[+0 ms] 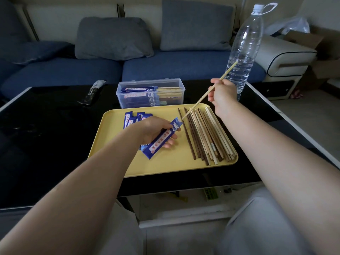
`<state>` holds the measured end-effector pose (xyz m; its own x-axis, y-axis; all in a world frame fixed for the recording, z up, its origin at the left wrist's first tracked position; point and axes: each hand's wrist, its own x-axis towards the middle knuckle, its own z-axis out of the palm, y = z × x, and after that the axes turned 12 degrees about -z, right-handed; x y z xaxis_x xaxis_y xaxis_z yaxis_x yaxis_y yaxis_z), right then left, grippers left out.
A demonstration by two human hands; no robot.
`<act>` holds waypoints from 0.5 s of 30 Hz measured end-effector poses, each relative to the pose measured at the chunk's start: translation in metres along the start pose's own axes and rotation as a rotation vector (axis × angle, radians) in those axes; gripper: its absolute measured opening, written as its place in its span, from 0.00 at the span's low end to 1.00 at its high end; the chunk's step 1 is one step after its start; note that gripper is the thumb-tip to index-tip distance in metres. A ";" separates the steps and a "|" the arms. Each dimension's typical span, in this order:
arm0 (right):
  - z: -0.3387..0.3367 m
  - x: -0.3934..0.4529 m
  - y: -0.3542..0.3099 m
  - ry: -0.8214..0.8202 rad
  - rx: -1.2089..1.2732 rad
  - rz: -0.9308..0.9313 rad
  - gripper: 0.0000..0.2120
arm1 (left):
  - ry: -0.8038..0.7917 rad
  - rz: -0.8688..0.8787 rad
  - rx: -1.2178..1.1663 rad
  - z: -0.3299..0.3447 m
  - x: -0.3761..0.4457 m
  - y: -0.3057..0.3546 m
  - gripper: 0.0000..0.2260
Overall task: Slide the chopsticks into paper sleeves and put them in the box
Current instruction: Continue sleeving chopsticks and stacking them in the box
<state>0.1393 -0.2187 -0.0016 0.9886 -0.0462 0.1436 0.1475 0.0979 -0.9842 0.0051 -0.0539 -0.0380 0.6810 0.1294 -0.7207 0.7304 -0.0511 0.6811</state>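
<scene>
Head view looks down on a black bench (55, 126) carrying a yellow tray (165, 166). Left hand (156, 131) grips a blue paper sleeve (161, 138), fingers curled beneath it and thumb on top; the sleeve's long axis runs diagonally, its open end pointing up and to the right, its other end toward the person. Right hand (222, 94) pinches a pale chopstick (207, 92) near its middle; the stick slants from upper right to lower left, its lower tip just at the sleeve's open end. Loose chopsticks (206, 135), dark and pale, lie side by side on the tray's right part, pointing away from the person. More blue sleeves (132, 118) lie on the tray's left part. Behind the tray stands a clear plastic box (150, 92) holding sleeved chopsticks laid left to right. A large water bottle (244, 48) stands at the right.
</scene>
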 end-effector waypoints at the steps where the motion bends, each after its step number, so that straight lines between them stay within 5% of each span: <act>1: -0.001 0.001 0.000 -0.001 0.002 0.013 0.13 | -0.013 0.001 0.001 0.000 0.000 0.000 0.14; 5: 0.003 0.002 0.007 -0.094 0.007 0.092 0.11 | -0.056 0.029 -0.014 0.002 -0.003 0.001 0.15; 15: 0.013 -0.032 0.014 -0.696 -0.155 0.273 0.10 | -0.044 0.213 -0.196 0.016 -0.006 0.006 0.10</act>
<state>0.1104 -0.2034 -0.0188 0.7885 0.6022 -0.1248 -0.0599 -0.1268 -0.9901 0.0064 -0.0713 -0.0313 0.8228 0.0933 -0.5607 0.5497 0.1206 0.8266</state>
